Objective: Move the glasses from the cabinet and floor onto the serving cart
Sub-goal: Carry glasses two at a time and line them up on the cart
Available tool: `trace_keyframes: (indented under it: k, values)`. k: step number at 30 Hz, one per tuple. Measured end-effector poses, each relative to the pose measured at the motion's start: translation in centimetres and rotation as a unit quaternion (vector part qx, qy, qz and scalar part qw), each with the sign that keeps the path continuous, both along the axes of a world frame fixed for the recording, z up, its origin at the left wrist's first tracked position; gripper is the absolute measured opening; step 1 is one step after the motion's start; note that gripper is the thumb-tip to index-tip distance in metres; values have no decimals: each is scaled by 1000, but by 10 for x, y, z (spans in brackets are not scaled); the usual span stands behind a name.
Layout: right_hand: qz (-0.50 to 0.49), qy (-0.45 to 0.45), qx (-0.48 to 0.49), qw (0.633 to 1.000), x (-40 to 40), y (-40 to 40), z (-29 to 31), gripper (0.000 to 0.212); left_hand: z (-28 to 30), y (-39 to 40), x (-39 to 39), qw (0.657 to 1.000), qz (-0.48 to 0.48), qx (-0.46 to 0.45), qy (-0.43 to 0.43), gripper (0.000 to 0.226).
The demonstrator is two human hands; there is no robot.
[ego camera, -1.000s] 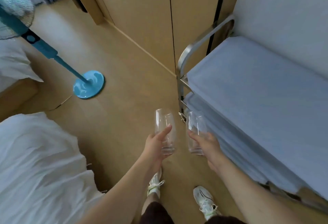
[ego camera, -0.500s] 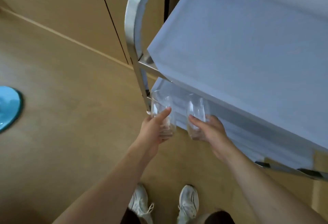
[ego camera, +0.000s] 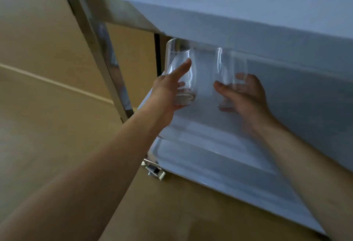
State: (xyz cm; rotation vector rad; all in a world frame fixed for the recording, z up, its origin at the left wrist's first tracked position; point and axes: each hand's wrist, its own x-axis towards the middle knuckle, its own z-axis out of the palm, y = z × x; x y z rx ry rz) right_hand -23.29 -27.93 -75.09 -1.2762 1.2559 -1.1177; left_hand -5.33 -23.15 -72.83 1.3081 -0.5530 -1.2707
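Now each hand [ego camera: 168,91] [ego camera: 246,95] grips a glass [ego camera: 180,72] [ego camera: 228,68].

Serving cart [ego camera: 107,53]: steel frame, three tiers in view, each covered with a pale blue-grey liner. Top shelf [ego camera: 248,2] bare where visible. Middle shelf [ego camera: 191,137] and bottom shelf [ego camera: 219,166] show nothing resting on them. Cart stands on wood floor [ego camera: 47,126], caster bracket [ego camera: 153,170] at near corner.
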Motion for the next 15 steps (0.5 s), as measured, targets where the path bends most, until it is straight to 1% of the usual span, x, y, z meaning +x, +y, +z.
trace_keyframes:
  k: [2,5,6,9,10,13,15]
  values:
    - [-9,-7,-40,999,2,-15,-10,83,-9,-19,3,999,21,-25,-14,69]
    - [-21,2,-76,997,3,-37,-18,87,-17,-43,7,997,35,-58,-23,85]
    - [-18,1,-79,997,5,-46,-20,88,-18,-50,9,997,39,-68,-22,84]
    - [-10,-8,-81,997,5,-66,-22,89,-24,-65,11,994,47,-91,-43,60]
    - [-6,-9,-89,996,5,-73,-23,88,-27,-71,12,993,46,-97,-57,59]
    - [-9,-2,-121,993,9,-97,-28,83,-37,-88,10,982,42,-135,-122,74]
    - [-18,14,-140,990,14,-116,-32,83,-44,-100,8,971,44,-158,-173,77]
